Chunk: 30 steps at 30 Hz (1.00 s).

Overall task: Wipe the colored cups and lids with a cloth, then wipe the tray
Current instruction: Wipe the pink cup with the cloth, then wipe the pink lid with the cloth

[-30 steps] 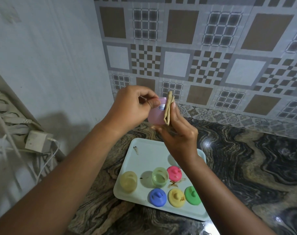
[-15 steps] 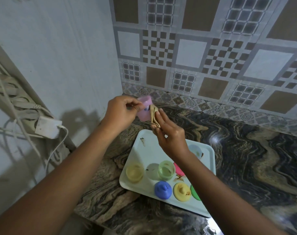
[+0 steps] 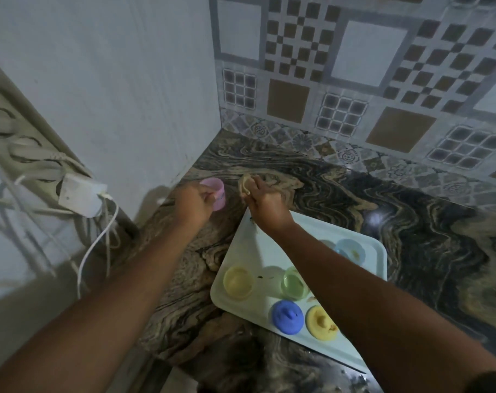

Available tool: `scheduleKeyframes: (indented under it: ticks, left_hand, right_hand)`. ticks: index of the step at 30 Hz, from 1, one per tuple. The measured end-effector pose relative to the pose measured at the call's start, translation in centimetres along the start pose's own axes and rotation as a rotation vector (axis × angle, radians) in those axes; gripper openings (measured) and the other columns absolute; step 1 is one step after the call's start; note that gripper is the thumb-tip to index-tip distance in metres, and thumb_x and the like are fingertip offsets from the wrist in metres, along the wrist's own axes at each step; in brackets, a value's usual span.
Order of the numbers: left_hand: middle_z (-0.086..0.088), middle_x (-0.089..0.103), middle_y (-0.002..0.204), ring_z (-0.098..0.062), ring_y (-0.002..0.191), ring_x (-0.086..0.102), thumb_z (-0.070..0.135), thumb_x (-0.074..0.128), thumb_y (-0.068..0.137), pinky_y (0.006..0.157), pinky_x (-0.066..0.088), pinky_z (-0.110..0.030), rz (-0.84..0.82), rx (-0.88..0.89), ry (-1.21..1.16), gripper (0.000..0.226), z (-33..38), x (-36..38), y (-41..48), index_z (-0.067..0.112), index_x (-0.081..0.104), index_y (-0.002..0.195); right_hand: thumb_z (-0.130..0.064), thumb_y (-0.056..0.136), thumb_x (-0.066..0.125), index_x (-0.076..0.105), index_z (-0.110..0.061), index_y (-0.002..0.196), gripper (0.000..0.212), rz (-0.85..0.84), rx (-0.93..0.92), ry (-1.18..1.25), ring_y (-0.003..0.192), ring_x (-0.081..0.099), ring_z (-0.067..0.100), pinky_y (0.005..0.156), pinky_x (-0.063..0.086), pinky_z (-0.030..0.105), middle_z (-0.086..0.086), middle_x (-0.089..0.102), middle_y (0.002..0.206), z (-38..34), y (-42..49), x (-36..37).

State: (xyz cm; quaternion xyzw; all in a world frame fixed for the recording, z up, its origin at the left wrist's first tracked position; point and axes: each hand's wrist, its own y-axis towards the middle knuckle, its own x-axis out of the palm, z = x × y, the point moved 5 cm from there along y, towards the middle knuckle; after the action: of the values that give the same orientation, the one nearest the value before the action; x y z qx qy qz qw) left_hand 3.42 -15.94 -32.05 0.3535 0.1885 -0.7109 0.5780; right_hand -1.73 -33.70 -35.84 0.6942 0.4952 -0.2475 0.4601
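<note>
The left hand [image 3: 194,204] gripped the pink cup [image 3: 214,192], fingers closed around its side, low over the bench [image 3: 411,222]. The right hand [image 3: 265,205] pinched the cloth [image 3: 245,185], just right of the cup. Behind both wrists, the tray [image 3: 269,251] carried 3 cups and 2 visible lids.

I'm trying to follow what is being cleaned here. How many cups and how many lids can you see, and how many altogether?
Cups: 4 (pink held in the left hand, yellow, green, blue)
Lids: 2 (blue, yellow)
Total: 6; the right forearm may hide more.
</note>
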Motion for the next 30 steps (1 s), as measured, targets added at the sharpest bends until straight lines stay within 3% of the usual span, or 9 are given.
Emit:
scheduleKeyframes:
  ticks: [3, 7, 10, 15, 19, 21, 24, 28, 30]
  left_hand:
    - [-0.017, 0.072, 0.093, -0.030, 0.088, 0.065, 0.001, 0.068, 0.087, 0.076, 0.039, -0.013, -0.032, -0.016, 0.013, 0.012, -1.3, 1.1, 0.3, -0.004, 0.075, 0.095]
    - [-0.018, 0.075, 0.087, -0.025, 0.079, 0.067, 0.000, 0.073, 0.081, 0.077, 0.036, -0.014, -0.028, -0.003, 0.054, 0.006, -3.3, 2.2, 1.1, -0.001, 0.078, 0.085]
    - [-0.015, 0.073, 0.077, -0.032, 0.076, 0.069, 0.007, 0.074, 0.080, 0.073, 0.043, -0.026, -0.066, 0.008, 0.153, 0.006, -4.4, 2.7, 1.3, 0.004, 0.080, 0.079]
    - [-0.013, 0.073, 0.109, -0.034, 0.098, 0.068, 0.031, 0.075, 0.082, 0.083, 0.055, -0.039, -0.101, -0.011, 0.208, 0.029, -3.2, 2.0, 0.8, 0.021, 0.075, 0.110]
    - [-0.008, 0.076, 0.092, -0.025, 0.082, 0.070, 0.033, 0.072, 0.082, 0.080, 0.057, -0.037, 0.026, 0.034, 0.070, 0.024, -1.6, 0.8, -0.2, 0.016, 0.074, 0.099]
    - [-0.009, 0.076, 0.096, -0.019, 0.084, 0.071, 0.039, 0.070, 0.083, 0.083, 0.058, -0.035, -0.016, -0.020, -0.079, 0.038, -0.3, 1.1, -0.6, 0.010, 0.072, 0.108]
    - [0.000, 0.073, 0.112, -0.012, 0.099, 0.068, 0.036, 0.071, 0.086, 0.093, 0.052, -0.028, -0.066, 0.008, -0.136, 0.043, 3.2, 2.4, -1.8, 0.017, 0.068, 0.124]
    - [0.001, 0.073, 0.116, -0.009, 0.109, 0.064, 0.026, 0.070, 0.089, 0.096, 0.046, -0.021, -0.170, 0.135, -0.210, 0.034, 8.6, 4.9, -4.8, 0.014, 0.070, 0.121]
    - [0.003, 0.074, 0.113, -0.009, 0.109, 0.065, 0.032, 0.070, 0.088, 0.095, 0.046, -0.021, -0.226, 0.190, -0.173, 0.031, 10.4, 6.5, -6.6, 0.017, 0.073, 0.115]
  right_hand:
    - [-0.014, 0.095, 0.065, 0.065, 0.003, 0.125, 0.035, -0.026, 0.035, 0.020, 0.104, 0.069, 0.049, 0.084, 0.058, 0.047, 0.032, 0.059, 0.136, 0.4, 0.6, 1.7]
    - [-0.019, 0.096, 0.062, 0.067, 0.002, 0.123, 0.035, 0.022, 0.052, 0.041, 0.099, 0.071, 0.045, 0.078, 0.060, 0.043, 0.030, 0.062, 0.133, 0.6, 0.9, 2.1]
    - [-0.021, 0.097, 0.060, 0.067, 0.004, 0.123, 0.037, 0.057, 0.094, 0.077, 0.097, 0.073, 0.043, 0.076, 0.059, 0.038, 0.030, 0.062, 0.133, 0.9, 1.0, 1.9]
    - [-0.018, 0.096, 0.065, 0.073, 0.002, 0.116, 0.030, 0.142, 0.115, 0.136, 0.098, 0.074, 0.036, 0.077, 0.057, 0.033, 0.027, 0.071, 0.119, 0.7, 1.0, 0.7]
    - [-0.021, 0.100, 0.062, 0.072, 0.001, 0.119, 0.031, 0.194, 0.253, 0.250, 0.093, 0.075, 0.031, 0.076, 0.055, 0.033, 0.021, 0.077, 0.100, 0.8, -0.2, -2.4]
    - [-0.025, 0.102, 0.060, 0.073, -0.006, 0.121, 0.030, 0.166, 0.351, 0.299, 0.090, 0.074, 0.017, 0.076, 0.051, 0.025, 0.016, 0.079, 0.092, 1.3, -1.5, -4.4]
    - [-0.030, 0.104, 0.058, 0.078, -0.009, 0.097, 0.030, 0.179, 0.422, 0.383, 0.062, 0.068, -0.003, 0.065, 0.051, 0.022, 0.002, 0.074, 0.064, 2.0, -4.3, -7.9]
    - [-0.026, 0.105, 0.056, 0.069, -0.005, 0.074, 0.039, 0.238, 0.491, 0.483, 0.057, 0.070, 0.004, 0.061, 0.052, 0.021, 0.010, 0.072, 0.061, 2.4, -9.0, -12.5]
    - [-0.031, 0.104, 0.056, 0.070, -0.007, 0.073, 0.042, 0.253, 0.511, 0.508, 0.061, 0.073, 0.015, 0.065, 0.057, 0.030, 0.008, 0.073, 0.061, 2.7, -11.1, -14.5]
